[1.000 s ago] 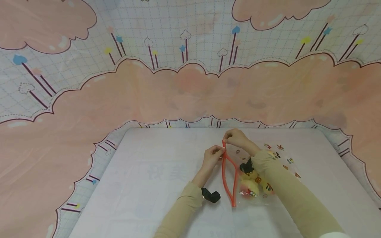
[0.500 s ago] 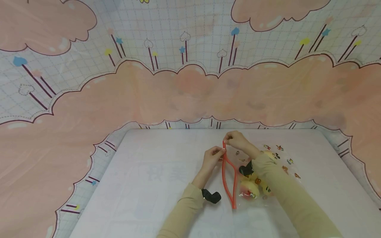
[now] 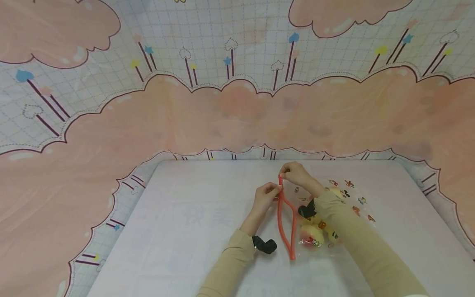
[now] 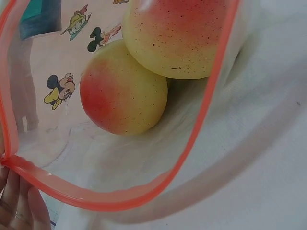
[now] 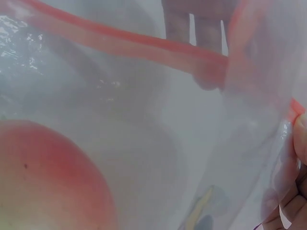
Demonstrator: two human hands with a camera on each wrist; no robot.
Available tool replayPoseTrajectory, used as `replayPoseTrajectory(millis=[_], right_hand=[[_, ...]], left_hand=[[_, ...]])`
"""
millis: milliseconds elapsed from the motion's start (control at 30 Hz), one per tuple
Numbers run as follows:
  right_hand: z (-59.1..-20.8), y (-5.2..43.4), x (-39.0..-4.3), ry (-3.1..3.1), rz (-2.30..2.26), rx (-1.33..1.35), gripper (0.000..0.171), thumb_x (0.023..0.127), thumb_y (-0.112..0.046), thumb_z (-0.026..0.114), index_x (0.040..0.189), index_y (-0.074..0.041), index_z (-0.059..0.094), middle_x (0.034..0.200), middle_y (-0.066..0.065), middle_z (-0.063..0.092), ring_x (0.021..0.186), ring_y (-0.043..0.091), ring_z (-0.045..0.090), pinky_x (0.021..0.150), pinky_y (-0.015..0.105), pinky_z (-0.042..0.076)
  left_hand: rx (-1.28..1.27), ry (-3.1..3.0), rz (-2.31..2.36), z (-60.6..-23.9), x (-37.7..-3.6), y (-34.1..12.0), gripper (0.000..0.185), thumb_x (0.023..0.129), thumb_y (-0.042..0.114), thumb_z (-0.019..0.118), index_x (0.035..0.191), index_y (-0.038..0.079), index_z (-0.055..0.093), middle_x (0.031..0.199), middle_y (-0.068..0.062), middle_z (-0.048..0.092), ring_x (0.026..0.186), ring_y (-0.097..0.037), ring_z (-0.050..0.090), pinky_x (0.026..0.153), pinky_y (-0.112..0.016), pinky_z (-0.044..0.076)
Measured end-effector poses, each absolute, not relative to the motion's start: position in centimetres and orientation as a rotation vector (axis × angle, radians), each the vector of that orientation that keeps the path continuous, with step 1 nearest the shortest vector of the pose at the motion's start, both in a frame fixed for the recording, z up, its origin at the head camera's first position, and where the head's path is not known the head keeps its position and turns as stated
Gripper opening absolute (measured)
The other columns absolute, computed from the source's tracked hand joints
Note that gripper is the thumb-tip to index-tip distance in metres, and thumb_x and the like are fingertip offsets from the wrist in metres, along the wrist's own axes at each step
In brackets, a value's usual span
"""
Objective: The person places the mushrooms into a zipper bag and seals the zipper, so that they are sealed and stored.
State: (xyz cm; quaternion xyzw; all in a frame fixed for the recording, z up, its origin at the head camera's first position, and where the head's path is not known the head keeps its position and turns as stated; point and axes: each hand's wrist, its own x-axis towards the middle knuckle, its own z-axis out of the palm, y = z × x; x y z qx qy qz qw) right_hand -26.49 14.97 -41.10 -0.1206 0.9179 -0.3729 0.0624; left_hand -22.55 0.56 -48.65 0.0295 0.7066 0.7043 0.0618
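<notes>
Head view: a clear bag [image 3: 326, 214] with an orange zip strip [image 3: 285, 222] lies on the white table [image 3: 178, 231], its mouth facing left and gaping in a lens shape. Both hands meet at the far end of the strip: the left hand [image 3: 265, 198] pinches it from the left, the right hand [image 3: 295, 173] pinches it just above, so each is grasping the strip. Two yellow-red fruits [image 3: 311, 235] sit inside the bag under the right sleeve [image 3: 356, 243]. Left wrist view: the fruits [image 4: 124, 93] touch each other behind the open strip [image 4: 110, 196], with cartoon prints [image 4: 60, 88] on the film; fingertips [image 4: 19, 206] hold the corner where the two lips join. Right wrist view: very close and blurred; film, strip [image 5: 144, 45] and one fruit [image 5: 48, 177] show, with a fingertip [image 5: 300, 139] at the right edge on the film. The film looks thin, limp and slippery, so it would crumple if grabbed mid-panel; the stiffer strip is probably the sound place to hold. The round fruits look fairly heavy for the bag and would likely roll toward the mouth if it tilts.
</notes>
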Motion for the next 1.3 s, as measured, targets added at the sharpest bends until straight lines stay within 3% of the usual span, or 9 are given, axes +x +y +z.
replayPoseTrajectory(millis=[333,600,833,1100,1300], right_hand=[[-41.3,15.0,-26.6,2.780,-1.118,-0.361,0.015,0.090,-0.004,0.054,0.089,0.005,0.067,0.091,0.020,0.067,0.081,0.025,0.058,0.070,0.031,0.048],[-41.2,15.1,-26.7,2.782,-1.121,-0.371,0.016,0.090,-0.003,0.054,0.090,0.006,0.067,0.093,0.022,0.068,0.084,0.028,0.060,0.075,0.037,0.051],[-41.3,15.2,-26.9,2.774,-1.118,-0.369,0.016,0.090,-0.003,0.053,0.091,0.006,0.067,0.093,0.022,0.067,0.083,0.026,0.059,0.074,0.036,0.050],[-41.5,15.2,-27.0,2.783,-1.104,-0.380,0.016,0.089,-0.003,0.054,0.090,0.006,0.067,0.092,0.022,0.068,0.082,0.027,0.059,0.073,0.035,0.050],[-41.6,15.3,-27.1,2.794,-1.098,-0.377,0.015,0.089,-0.003,0.054,0.089,0.006,0.067,0.089,0.020,0.068,0.079,0.025,0.058,0.072,0.033,0.049]], left_hand=[[0.110,2.116,2.111,-48.0,-22.0,0.3,0.025,0.091,0.016,0.063,0.098,-0.007,0.068,0.090,-0.023,0.069,0.069,-0.005,0.062,0.069,-0.026,0.056],[0.131,2.124,2.109,-45.8,-20.4,0.1,0.023,0.091,0.014,0.062,0.096,-0.008,0.068,0.081,-0.011,0.069,0.070,-0.005,0.062,0.070,-0.026,0.056],[0.104,2.122,2.093,-48.7,-21.7,0.4,0.023,0.092,0.016,0.063,0.097,-0.006,0.069,0.087,-0.019,0.069,0.069,-0.006,0.060,0.068,-0.023,0.054],[0.097,2.134,2.101,-49.4,-21.5,0.5,0.025,0.090,0.021,0.065,0.095,-0.004,0.069,0.075,0.002,0.066,0.068,-0.003,0.061,0.066,-0.021,0.054],[0.098,2.126,2.109,-49.3,-21.3,0.5,0.024,0.090,0.018,0.064,0.096,-0.005,0.069,0.077,0.000,0.067,0.070,-0.003,0.061,0.066,-0.021,0.053]])
